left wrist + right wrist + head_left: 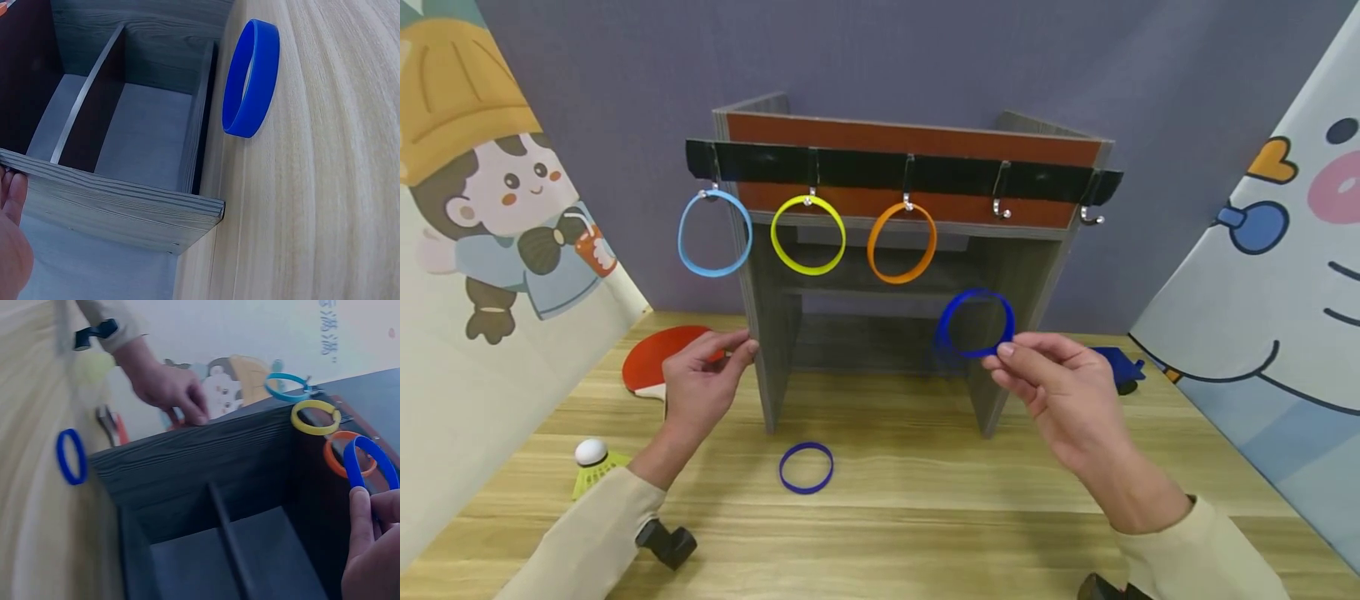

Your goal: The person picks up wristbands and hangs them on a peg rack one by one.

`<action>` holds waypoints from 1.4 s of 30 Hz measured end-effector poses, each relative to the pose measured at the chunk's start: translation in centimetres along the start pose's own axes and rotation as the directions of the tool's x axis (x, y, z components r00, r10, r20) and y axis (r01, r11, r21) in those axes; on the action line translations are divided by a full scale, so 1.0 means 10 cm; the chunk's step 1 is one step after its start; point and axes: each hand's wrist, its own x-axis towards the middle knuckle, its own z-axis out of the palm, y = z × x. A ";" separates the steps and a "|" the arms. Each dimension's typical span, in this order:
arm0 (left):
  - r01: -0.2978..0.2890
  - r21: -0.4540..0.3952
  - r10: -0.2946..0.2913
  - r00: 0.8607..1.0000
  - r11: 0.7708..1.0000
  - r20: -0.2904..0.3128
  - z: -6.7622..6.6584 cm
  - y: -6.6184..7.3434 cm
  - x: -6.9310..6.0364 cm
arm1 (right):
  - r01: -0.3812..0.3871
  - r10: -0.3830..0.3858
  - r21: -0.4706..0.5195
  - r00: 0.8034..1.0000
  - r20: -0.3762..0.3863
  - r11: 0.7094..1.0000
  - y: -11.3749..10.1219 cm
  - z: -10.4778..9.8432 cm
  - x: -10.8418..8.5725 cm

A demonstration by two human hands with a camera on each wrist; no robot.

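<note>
my left hand (pixel 707 379) pinches the shelf (pixel 771 350), a spare band (pixel 806 491) lies on the table (pixel 910 508), and here's the blue band (pixel 946 323) below the fourth hook (pixel 1002 209), pinched in my right hand (pixel 1067 392)! hanging it, i'd judge; next calls for a lift.

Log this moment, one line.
right hand: holds blue band | left hand: touches shelf side | hooks: light-blue, yellow, orange bands | table: second blue band
</note>
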 end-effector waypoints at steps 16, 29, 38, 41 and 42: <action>-0.023 -0.035 0.023 1.000 0.999 0.010 0.03 0.27 0.04 | 0.111 -0.100 0.127 0.991 -0.094 0.986 -0.37 0.19 0.17; -0.021 -0.026 0.022 1.000 0.999 0.015 0.03 0.26 0.05 | 0.085 -0.070 0.076 0.981 -0.178 0.993 -0.41 0.19 0.34; -0.011 -0.010 0.011 1.000 1.000 0.014 0.03 0.27 0.05 | 0.062 -0.050 0.056 0.979 -0.199 0.996 -0.36 0.17 0.40; -0.012 -0.012 0.012 1.000 1.000 0.011 0.03 0.26 0.04 | 0.060 -0.049 0.048 0.978 -0.202 0.997 -0.35 0.16 0.41; -0.013 -0.013 0.013 1.000 1.000 0.011 0.02 0.23 0.04 | 0.058 -0.048 0.043 0.978 -0.204 0.997 -0.34 0.16 0.41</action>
